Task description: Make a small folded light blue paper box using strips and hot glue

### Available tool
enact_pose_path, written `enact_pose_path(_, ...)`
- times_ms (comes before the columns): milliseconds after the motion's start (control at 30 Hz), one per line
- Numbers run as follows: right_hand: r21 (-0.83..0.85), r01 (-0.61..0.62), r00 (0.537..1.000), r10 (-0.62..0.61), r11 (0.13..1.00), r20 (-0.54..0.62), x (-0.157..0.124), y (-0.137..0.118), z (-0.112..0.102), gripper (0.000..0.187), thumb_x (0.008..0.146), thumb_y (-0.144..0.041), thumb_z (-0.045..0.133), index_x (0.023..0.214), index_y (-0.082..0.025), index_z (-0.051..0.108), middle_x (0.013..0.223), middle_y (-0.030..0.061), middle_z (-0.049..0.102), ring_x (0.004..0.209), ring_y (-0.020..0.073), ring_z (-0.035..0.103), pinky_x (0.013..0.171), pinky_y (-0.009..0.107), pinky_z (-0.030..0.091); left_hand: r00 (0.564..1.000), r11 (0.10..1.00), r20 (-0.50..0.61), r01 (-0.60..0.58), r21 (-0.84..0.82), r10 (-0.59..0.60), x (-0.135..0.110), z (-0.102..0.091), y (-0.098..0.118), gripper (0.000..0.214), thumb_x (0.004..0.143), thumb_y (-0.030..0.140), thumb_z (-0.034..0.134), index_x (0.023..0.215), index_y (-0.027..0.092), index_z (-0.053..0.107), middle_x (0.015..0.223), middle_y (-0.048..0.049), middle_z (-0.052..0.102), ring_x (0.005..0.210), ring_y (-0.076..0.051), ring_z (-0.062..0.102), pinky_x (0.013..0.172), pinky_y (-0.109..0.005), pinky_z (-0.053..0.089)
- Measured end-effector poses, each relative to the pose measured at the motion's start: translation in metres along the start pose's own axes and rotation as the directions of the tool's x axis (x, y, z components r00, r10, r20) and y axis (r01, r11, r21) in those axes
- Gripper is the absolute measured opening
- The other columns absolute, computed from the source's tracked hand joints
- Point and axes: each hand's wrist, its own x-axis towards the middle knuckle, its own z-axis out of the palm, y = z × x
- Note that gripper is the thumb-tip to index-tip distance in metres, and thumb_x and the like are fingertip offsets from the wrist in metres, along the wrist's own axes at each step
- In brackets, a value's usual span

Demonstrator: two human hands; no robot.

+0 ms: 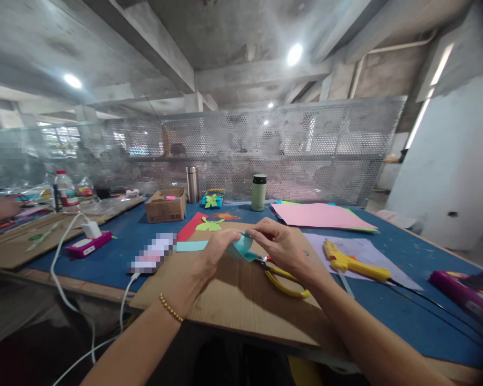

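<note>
Above a cardboard sheet [241, 300], both my hands grip a light blue piece of paper [243, 246] that curves between them. My left hand [222, 244] pinches its left side, a bead bracelet on that wrist. At the paper's upper right edge, my right hand [279, 241] closes thumb and finger on it. Under my right hand lie yellow-handled scissors [290, 287], their blades partly hidden. To the left of my left hand are a flat light blue strip [191, 246], a red sheet [191, 228] and a green paper butterfly shape [210, 224].
A yellow glue gun [352, 261] rests on a lilac sheet [370, 249] at right, its cord trailing. Pink paper [324, 214], a green tumbler [259, 193], a steel flask [192, 185] and a cardboard box [166, 205] stand behind. A charging phone [153, 253] lies left. Another person's hand [0, 212] shows far left.
</note>
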Motion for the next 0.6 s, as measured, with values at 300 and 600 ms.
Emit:
enact_pose_path(300, 0.077, -0.093, 0.995, 0.091, 0.993, 0.033, 0.0003, -0.0095, -0.0057, 0.020, 0.085, -0.037, 0.061, 0.079, -0.023, 0.073, 0.076, 0.0026, 0.064, 0.071, 0.0159, 0.054, 0.065, 0.029, 0.042, 0.997, 0.998, -0.071, 0.016, 0.068, -0.011, -0.0038, 0.0008, 0.0104, 0.026, 0.076, 0.039, 0.050, 0.069, 0.018, 0.064, 0.084, -0.0058, 0.067, 0.091, -0.024, 0.054, 0.082, -0.034, 0.043)
enact_pose_path(600, 0.011, -0.111, 0.990, 0.110, 0.994, 0.093, 0.0010, -0.0011, -0.0028, 0.020, 0.084, -0.035, 0.061, 0.089, -0.023, 0.076, 0.081, 0.0040, 0.068, 0.070, 0.0160, 0.056, 0.063, 0.029, 0.043, 0.999, 0.999, -0.050, 0.007, 0.046, -0.005, -0.0018, 0.0002, 0.0028, 0.025, 0.077, 0.038, 0.052, 0.074, 0.018, 0.066, 0.092, -0.0057, 0.068, 0.098, -0.025, 0.056, 0.088, -0.035, 0.044)
